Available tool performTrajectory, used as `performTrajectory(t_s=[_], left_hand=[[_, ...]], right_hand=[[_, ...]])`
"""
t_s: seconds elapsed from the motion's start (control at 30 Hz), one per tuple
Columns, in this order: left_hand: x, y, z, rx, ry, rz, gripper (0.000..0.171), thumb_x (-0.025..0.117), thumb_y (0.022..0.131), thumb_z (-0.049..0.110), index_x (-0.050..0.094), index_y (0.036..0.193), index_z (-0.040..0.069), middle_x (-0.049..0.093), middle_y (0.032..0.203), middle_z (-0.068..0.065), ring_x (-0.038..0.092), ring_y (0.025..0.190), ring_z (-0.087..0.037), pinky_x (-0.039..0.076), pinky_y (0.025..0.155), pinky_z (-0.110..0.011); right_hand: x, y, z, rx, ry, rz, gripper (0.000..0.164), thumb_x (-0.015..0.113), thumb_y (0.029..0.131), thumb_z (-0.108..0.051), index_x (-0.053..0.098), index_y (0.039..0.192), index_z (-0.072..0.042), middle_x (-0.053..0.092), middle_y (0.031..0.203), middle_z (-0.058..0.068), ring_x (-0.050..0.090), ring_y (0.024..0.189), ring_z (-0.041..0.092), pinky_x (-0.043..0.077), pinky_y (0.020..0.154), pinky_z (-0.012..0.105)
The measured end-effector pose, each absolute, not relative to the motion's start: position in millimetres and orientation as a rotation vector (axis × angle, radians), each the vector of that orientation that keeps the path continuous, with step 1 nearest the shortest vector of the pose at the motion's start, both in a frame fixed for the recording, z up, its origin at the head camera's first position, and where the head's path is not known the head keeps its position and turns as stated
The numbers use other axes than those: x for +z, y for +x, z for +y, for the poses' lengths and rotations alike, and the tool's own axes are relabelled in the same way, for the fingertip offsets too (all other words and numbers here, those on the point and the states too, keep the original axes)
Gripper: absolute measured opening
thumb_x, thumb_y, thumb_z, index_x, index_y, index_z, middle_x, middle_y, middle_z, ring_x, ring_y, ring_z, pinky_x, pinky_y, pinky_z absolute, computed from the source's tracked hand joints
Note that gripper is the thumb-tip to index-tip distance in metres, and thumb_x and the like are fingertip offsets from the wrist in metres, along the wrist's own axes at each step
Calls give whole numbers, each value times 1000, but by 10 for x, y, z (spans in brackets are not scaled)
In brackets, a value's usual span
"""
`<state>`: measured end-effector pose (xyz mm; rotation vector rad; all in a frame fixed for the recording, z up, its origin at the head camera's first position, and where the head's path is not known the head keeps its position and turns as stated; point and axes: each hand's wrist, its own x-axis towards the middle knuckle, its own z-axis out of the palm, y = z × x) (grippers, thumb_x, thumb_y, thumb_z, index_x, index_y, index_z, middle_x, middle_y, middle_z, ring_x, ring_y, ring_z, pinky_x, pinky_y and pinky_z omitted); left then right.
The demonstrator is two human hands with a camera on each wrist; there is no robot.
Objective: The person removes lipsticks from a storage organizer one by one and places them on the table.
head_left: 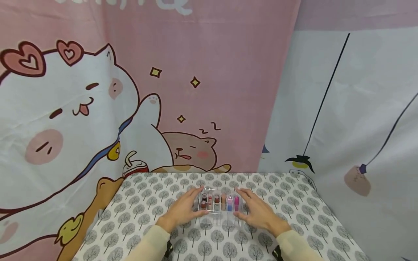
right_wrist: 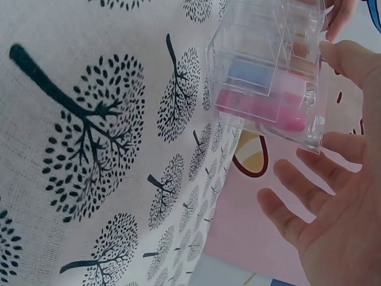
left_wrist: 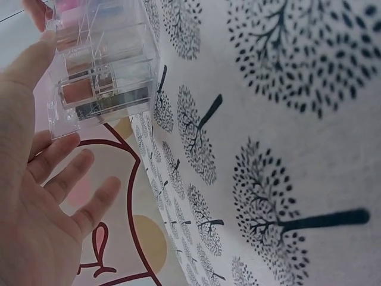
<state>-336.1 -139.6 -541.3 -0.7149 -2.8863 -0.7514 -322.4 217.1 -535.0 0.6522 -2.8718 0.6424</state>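
Observation:
A clear plastic lipstick organizer [head_left: 215, 212] stands at the middle of the table, with a row of several lipsticks and tubes in its compartments. My left hand [head_left: 183, 209] grips its left end, thumb at the near corner and index finger at the far one. The right hand [head_left: 260, 211] holds the right end the same way. A bright pink tube [right_wrist: 262, 111] lies nearest the right hand, beside a blue and pink one [right_wrist: 253, 76]. At the left end sit dark and brown-red lipsticks [left_wrist: 80, 91]. The other fingers of both hands spread away from the box.
A white cloth [head_left: 143, 219] printed with grey trees covers the table. Behind it hangs a pink curtain [head_left: 228, 72] with cartoon cats, and a pale curtain [head_left: 369, 90] hangs at the right. The table's far edge meets the hangings.

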Motion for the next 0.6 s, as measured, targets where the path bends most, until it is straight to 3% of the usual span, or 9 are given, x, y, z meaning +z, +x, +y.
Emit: performTrajectory(t_s=[0.3,0.43,0.6], left_hand=[[-5384,-3299,-1441,-786,-700,-2897,107,87,99,66,38,183,21,41,187,-22,50,166,-52,47,132,-81],[-5350,-3292,-1455,-785,-727,-2890,107,89,97,65,41,181,18,44,185,-21,52,165,-52,50,132,-78],[-5344,-3221,-1492,-813,-706,-2911,107,92,95,64,44,179,18,43,185,-25,56,162,-53,51,131,-78]], right_hand=[[-5344,-3208,2149,648,688,-2893,104,90,100,-57,40,182,-18,48,183,12,74,138,42,72,104,67],[-5325,-3202,2152,611,689,-2898,105,92,98,-56,40,182,-19,47,183,10,74,137,41,75,95,61],[-5313,-3155,2136,604,698,-2906,105,93,97,-56,41,182,-21,49,183,12,69,147,45,70,106,72]])
